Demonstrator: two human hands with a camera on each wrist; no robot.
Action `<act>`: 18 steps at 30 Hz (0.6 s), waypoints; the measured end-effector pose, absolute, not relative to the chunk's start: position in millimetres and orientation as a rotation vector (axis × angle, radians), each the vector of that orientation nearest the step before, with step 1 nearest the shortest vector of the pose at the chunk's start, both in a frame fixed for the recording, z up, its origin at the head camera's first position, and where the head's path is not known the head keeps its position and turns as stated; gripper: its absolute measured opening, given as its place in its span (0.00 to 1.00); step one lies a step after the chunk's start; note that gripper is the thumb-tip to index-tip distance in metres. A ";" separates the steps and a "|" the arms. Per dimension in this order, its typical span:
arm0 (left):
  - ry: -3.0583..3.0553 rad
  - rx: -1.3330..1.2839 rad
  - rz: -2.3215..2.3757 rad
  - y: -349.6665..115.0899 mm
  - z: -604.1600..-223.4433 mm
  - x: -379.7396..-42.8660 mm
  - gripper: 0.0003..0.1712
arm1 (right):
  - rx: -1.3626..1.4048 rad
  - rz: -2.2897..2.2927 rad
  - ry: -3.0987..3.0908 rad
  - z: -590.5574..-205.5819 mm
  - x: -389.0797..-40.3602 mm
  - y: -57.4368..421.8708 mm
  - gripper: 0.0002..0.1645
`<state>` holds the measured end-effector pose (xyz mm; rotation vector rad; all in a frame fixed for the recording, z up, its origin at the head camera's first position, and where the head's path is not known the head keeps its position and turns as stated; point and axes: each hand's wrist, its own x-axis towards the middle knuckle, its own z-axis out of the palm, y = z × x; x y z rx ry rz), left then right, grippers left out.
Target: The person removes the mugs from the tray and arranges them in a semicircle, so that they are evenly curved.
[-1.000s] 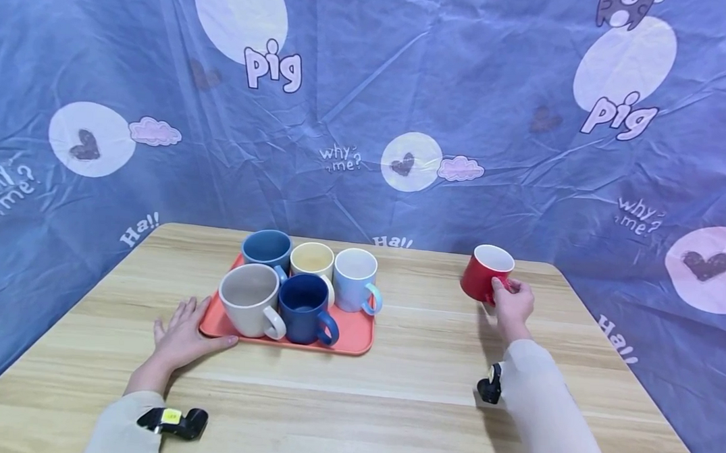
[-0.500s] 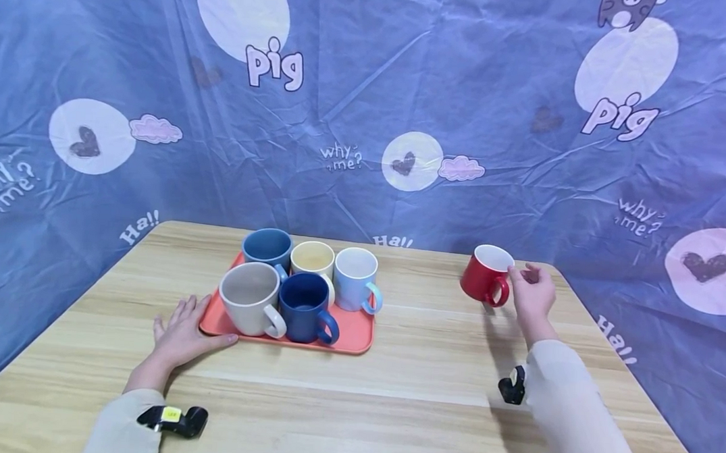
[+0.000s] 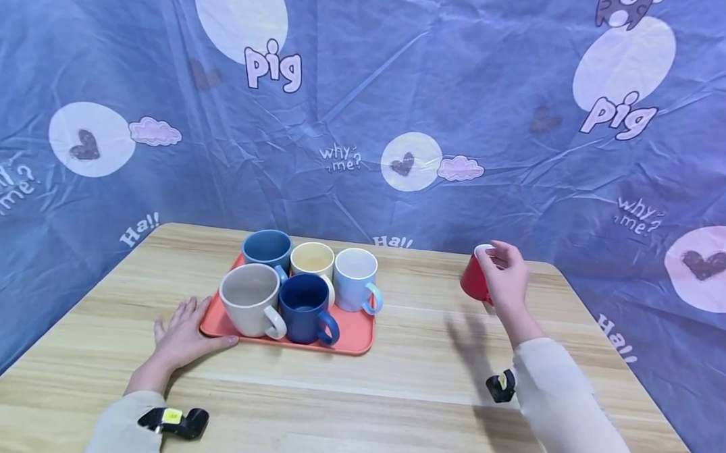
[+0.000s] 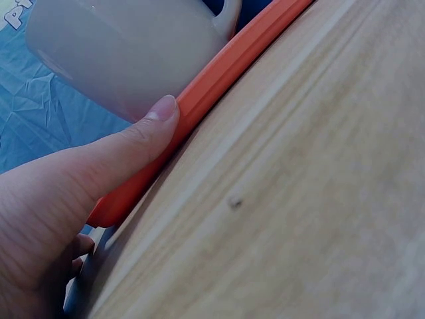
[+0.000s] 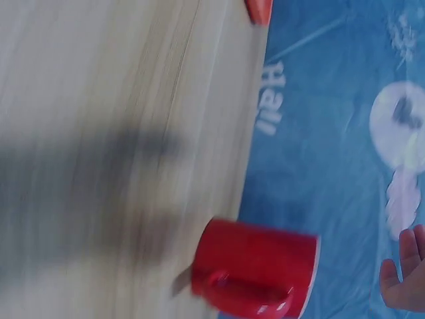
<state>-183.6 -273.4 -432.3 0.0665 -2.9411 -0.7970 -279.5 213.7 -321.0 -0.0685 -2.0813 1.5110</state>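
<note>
At the left, my left hand [image 3: 180,337] lies at the near left corner of the orange tray [image 3: 355,335]. Its thumb touches the tray's rim [image 4: 222,76] in the left wrist view, below a light grey mug [image 4: 113,53]; its fingers spread along the side. A red mug [image 3: 473,282] with a white inside stands upright near the table's back right. Over on that side my right hand [image 3: 508,279] is raised in front of it, partly hiding it. The right wrist view has a gap between the fingers [image 5: 408,259] and the red mug [image 5: 255,266]; nothing is held.
The tray bears several mugs: light grey, navy [image 3: 302,308], teal blue [image 3: 267,247], cream [image 3: 313,259] and light blue [image 3: 354,280]. Handles of the navy and light blue mugs point right. A blue printed cloth [image 3: 368,105] hangs behind the wooden table [image 3: 306,413].
My right hand let go of the red mug's handle, drew off to the right, then came back left and up near the rim. The red mug, tray and left hand stayed put.
</note>
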 end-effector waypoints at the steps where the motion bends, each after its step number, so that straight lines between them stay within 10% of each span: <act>1: -2.941 0.066 -0.799 -273.3 -432.2 -183.6 0.63 | -0.027 1.508 -2.083 -320.8 -278.3 209.3 0.20; 18: -2.946 0.077 -0.795 -272.0 -432.6 -183.6 0.63 | 0.323 1.626 -2.124 -340.6 -247.8 130.0 0.21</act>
